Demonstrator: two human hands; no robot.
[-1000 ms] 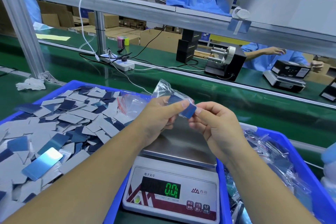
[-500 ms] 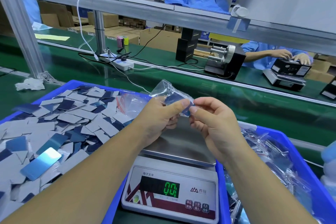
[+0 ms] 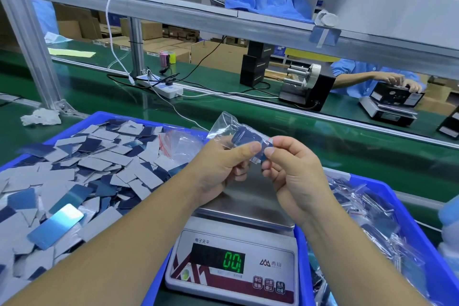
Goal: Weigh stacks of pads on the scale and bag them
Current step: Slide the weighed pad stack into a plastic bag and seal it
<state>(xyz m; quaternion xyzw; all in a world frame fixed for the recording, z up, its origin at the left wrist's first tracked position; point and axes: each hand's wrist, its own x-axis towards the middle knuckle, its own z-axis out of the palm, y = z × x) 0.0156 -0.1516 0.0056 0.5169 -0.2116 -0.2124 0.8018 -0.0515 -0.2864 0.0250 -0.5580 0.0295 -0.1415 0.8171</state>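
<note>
The green bench (image 3: 104,107) carries everything below the hands; directly under the left hand (image 3: 218,169) and right hand (image 3: 295,176) sits the scale (image 3: 236,256), its steel pan bare; to the left of the left hand lies a blue tray (image 3: 99,117) heaped with loose pads; to the right of the right hand, a second blue tray (image 3: 422,231) of filled bags; beyond the hands, a white power strip (image 3: 164,88); far left, crumpled plastic (image 3: 41,117).
</note>
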